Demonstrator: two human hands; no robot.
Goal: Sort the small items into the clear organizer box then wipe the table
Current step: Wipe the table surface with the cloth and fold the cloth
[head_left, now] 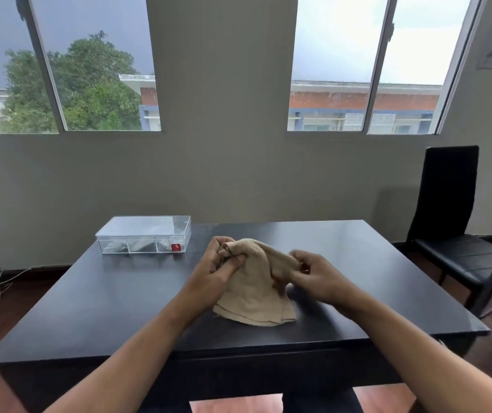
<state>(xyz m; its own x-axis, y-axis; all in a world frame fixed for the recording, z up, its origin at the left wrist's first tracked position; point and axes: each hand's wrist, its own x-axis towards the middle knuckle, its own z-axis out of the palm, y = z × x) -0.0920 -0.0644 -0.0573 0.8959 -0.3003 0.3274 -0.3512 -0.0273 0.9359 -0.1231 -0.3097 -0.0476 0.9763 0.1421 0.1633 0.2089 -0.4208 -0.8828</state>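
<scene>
- I hold the beige cloth (256, 290) bunched between both hands, its lower edge resting on the black table (113, 302), probably to fold a wiping pad.
- My left hand (217, 263) and right hand (316, 271) are each closed, pinching the cloth's upper edge.
- The clear organizer box (144, 235) sits lidded beyond my left hand, apart.

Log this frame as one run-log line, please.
phase: wiping prep | left hand + right hand: both gripping beige cloth | organizer box: closed, far-left on table

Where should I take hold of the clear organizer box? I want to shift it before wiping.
Probably grip the clear organizer box across its short ends with both hands, from above: it lies flat, lid shut, on the table, and both ends are clear.
</scene>
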